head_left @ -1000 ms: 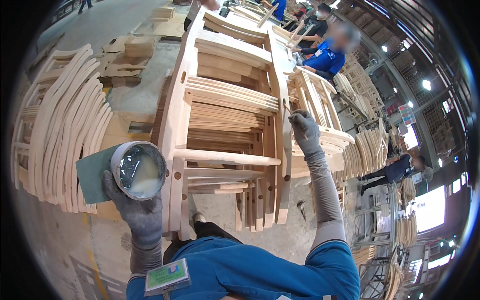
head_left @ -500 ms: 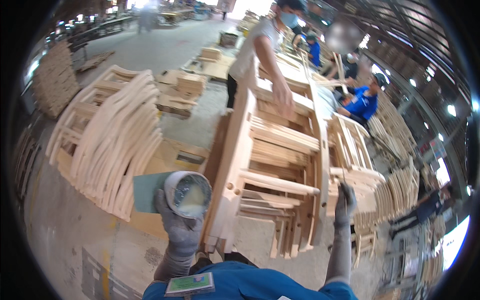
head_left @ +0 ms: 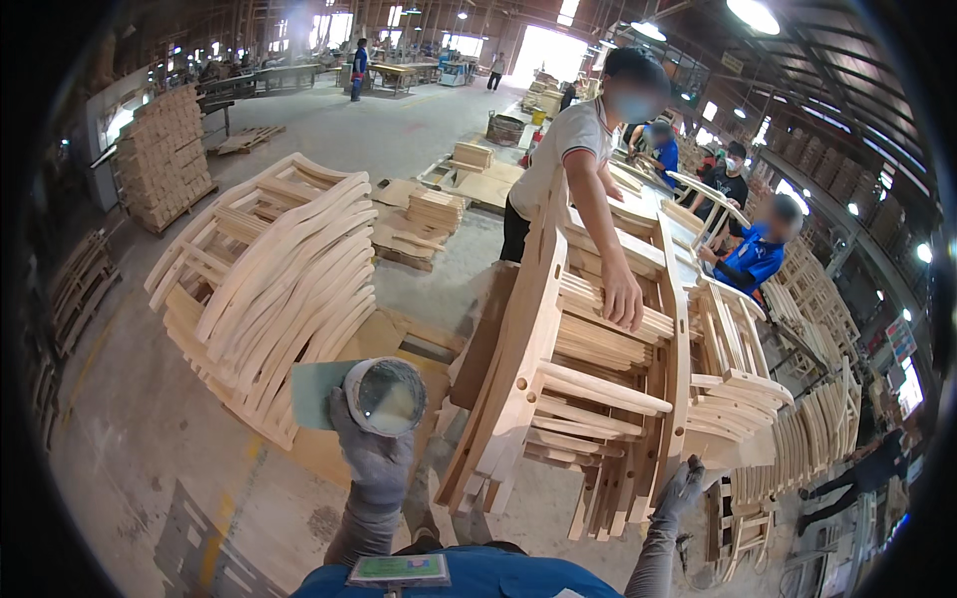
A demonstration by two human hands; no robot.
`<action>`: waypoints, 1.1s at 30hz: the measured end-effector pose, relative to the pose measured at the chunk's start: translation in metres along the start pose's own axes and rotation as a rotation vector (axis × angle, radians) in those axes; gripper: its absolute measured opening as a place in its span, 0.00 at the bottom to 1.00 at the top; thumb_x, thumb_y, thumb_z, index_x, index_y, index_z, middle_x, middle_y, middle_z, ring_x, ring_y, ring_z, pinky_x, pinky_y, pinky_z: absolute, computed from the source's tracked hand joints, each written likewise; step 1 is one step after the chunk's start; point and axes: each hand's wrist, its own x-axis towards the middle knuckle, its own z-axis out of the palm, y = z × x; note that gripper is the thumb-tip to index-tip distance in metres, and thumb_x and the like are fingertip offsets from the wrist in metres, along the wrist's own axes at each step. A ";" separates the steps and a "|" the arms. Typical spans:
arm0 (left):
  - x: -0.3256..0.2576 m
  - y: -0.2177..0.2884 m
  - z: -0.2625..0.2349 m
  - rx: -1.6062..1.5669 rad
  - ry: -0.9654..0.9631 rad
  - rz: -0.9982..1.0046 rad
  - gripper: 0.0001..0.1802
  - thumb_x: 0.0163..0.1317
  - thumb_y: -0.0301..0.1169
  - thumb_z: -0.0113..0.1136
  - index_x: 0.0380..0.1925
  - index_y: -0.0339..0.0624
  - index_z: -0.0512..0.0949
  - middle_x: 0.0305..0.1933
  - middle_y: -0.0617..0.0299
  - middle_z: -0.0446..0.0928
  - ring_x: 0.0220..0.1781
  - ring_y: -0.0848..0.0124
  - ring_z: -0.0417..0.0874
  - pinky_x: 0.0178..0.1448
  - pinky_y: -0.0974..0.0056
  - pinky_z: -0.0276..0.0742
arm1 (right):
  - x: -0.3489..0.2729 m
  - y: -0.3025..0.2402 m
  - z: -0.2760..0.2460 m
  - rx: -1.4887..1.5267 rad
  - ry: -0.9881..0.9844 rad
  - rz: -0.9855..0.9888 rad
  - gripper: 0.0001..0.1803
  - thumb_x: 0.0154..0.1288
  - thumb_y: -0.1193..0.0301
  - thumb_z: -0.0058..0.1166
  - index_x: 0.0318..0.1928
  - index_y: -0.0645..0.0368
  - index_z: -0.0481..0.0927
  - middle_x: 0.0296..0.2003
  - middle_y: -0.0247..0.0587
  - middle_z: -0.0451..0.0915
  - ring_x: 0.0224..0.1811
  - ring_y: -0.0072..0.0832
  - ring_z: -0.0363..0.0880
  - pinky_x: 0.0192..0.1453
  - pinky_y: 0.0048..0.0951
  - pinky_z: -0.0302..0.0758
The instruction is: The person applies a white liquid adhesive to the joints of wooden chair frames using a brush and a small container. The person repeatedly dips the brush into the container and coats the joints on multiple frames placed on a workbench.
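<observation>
Grey knitted gloves are worn on the left hand [head_left: 374,453] and right hand [head_left: 682,488], grey sleeves beneath; a blue shirt [head_left: 469,576] with what seems a green badge [head_left: 399,569].

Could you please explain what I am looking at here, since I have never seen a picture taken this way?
This is one wide, rounded view from a camera worn on a person's head, looking down, so straight edges bend near the rim. No machine is involved: the two gloved hands coming up from the bottom are the wearer's own. The left hand has its grip on a round open tin of pale paste, with a green sheet behind it. The right hand touches the lower edge of a stack of pale wooden chair frames. A co-worker in a white shirt rests a hand on the same stack. More curved wooden parts are piled on the floor at the left.
</observation>
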 end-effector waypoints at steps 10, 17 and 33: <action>-0.006 0.066 -0.014 -0.868 0.213 -0.407 0.25 0.69 0.50 0.39 0.53 0.43 0.69 0.55 0.60 0.72 0.57 0.68 0.72 0.61 0.61 0.71 | 0.010 -0.002 -0.042 0.394 0.078 0.053 0.15 0.68 0.70 0.44 0.50 0.66 0.72 0.44 0.42 0.75 0.44 0.30 0.75 0.44 0.29 0.74; -0.077 0.104 0.018 -0.877 0.216 -0.399 0.24 0.69 0.49 0.41 0.54 0.44 0.68 0.52 0.57 0.73 0.55 0.62 0.73 0.58 0.54 0.73 | 0.020 0.005 -0.139 0.559 0.116 0.167 0.17 0.68 0.68 0.45 0.53 0.65 0.72 0.48 0.44 0.75 0.46 0.34 0.77 0.44 0.32 0.76; -0.283 0.112 0.221 -0.792 -0.433 -0.665 0.23 0.71 0.46 0.34 0.58 0.45 0.63 0.56 0.55 0.70 0.59 0.62 0.72 0.63 0.56 0.71 | -0.047 0.102 -0.467 0.068 0.496 0.356 0.21 0.65 0.64 0.53 0.53 0.65 0.71 0.45 0.53 0.76 0.41 0.38 0.78 0.45 0.34 0.78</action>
